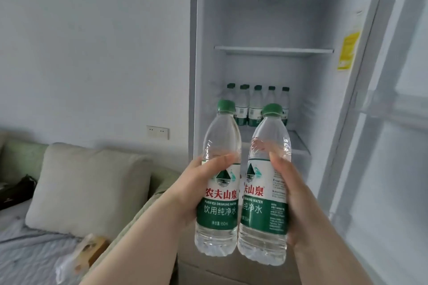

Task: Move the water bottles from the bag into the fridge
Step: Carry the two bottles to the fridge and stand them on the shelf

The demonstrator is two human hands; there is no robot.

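Note:
Two clear water bottles with green caps and green-and-white labels are held upright side by side in front of the open fridge (273,30). My left hand (185,192) grips the left bottle (220,213) around its label. My right hand (291,196) grips the right bottle (262,217) the same way. Behind them, several matching bottles (252,104) stand in a row at the back of the fridge's lower shelf (298,143). The bag is not in view.
An upper fridge shelf (273,50) holds nothing. The open fridge door (393,111) stands at the right. To the left a sofa carries a beige cushion (88,190), a crumpled plastic wrapper (76,259) and a dark object (16,188). A wall socket (157,132) sits beside the fridge.

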